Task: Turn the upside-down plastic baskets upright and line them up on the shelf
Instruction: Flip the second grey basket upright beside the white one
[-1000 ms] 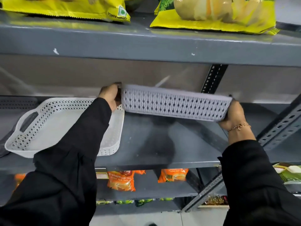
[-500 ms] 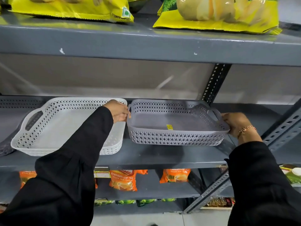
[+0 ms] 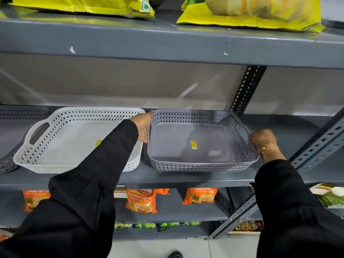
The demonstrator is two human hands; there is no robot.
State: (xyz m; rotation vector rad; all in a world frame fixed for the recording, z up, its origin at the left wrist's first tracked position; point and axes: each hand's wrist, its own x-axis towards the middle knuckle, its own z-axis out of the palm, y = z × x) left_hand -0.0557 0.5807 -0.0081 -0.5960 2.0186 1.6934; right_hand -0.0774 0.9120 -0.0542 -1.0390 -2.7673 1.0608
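A grey perforated plastic basket (image 3: 201,146) sits upright on the grey metal shelf (image 3: 167,178), with a yellow price sticker on its floor. My left hand (image 3: 144,127) holds its left rim and my right hand (image 3: 262,138) grips its right rim. Directly to its left a white perforated basket (image 3: 61,140) stands upright too, partly covered by my left sleeve. Only a slice of another dark grey basket (image 3: 7,162) shows at the far left edge.
The upper shelf (image 3: 167,41) hangs low overhead and carries yellow snack bags (image 3: 249,12). A perforated upright post (image 3: 243,90) stands behind the grey basket, and a diagonal brace (image 3: 316,146) crosses at right. Orange tea packets (image 3: 141,200) lie on the shelf below.
The grey basket went from tilted and lifted on its side to upright and resting on the shelf beside the white one. Both hands stayed on its ends.
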